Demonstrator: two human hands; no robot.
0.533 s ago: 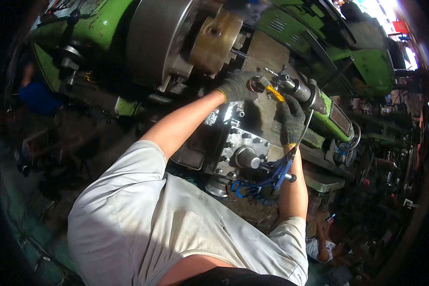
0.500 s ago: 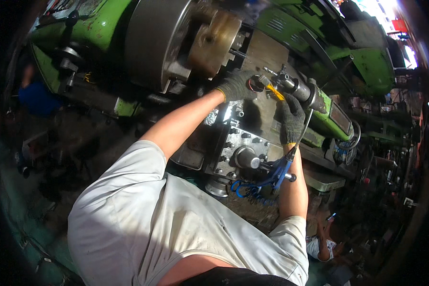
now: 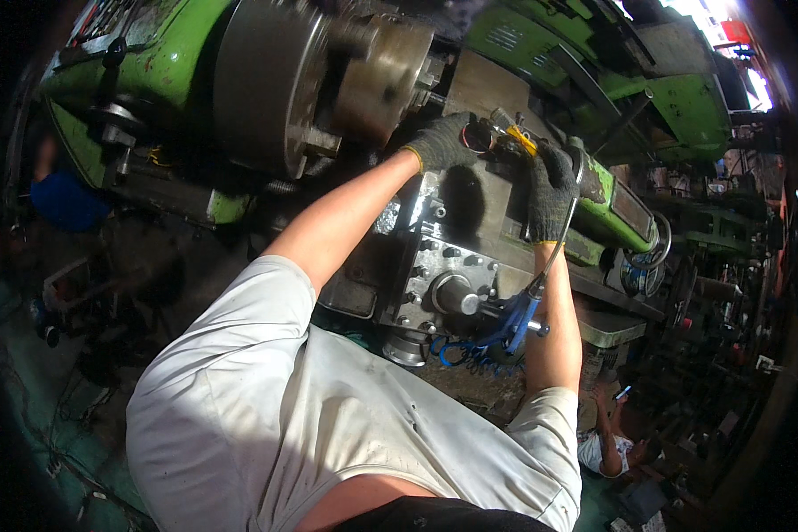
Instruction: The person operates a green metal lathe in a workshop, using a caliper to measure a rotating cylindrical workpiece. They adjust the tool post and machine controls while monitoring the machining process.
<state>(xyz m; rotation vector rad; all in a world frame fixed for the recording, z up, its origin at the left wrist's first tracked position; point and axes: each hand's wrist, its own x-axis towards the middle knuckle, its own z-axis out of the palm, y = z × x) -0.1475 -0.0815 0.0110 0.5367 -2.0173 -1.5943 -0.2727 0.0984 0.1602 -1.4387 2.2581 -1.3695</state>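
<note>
My left hand (image 3: 441, 142), in a dark knitted glove, grips a small dark round cup (image 3: 476, 136) with a reddish rim. My right hand (image 3: 553, 188), gloved alike, is closed on a yellow-handled brush (image 3: 521, 138) whose pale head points toward the cup. Both hands are over the lathe bed, between the chuck and the tailstock (image 3: 605, 202). Left of my left hand, a cylindrical metal workpiece (image 3: 383, 82) is held in the large chuck (image 3: 262, 89); both look blurred. The fingertips of both hands are partly hidden.
Closer to me stands a square tool post (image 3: 452, 285) with several bolts. A blue air gun (image 3: 516, 321) with a coiled hose hangs beside my right forearm. One person (image 3: 610, 448) is low at the right; blue clothing (image 3: 69, 200) shows at the left.
Both hands have shifted slightly farther away in the picture, with the cup and the brush still held. The brush has turned to a flatter angle. The whole view has tilted a little.
</note>
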